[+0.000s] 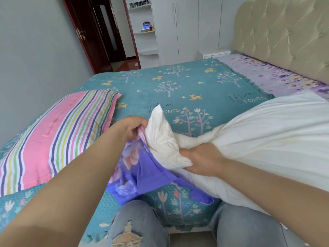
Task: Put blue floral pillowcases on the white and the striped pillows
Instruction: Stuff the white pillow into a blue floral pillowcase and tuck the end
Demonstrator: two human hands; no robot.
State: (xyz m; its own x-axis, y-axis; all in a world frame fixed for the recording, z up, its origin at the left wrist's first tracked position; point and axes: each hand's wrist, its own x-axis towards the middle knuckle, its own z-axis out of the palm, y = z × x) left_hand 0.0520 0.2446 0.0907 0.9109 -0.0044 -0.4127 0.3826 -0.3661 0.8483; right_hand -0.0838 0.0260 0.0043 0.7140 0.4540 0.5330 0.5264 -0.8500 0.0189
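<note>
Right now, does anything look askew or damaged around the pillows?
Nothing looks damaged. The white pillow is only bunched at its end where the right hand squeezes it toward the blue floral pillowcase, held by the left hand. The striped pillow lies flat.

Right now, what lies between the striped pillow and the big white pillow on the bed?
In the head view, the left hand gripping the blue floral pillowcase, and the white pillow's bunched end squeezed by the right hand. Behind them, bare teal bedspread.

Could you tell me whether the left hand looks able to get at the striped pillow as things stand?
Probably yes, once freed: the striped pillow lies uncovered beside the left hand, which now grips the pillowcase.
</note>
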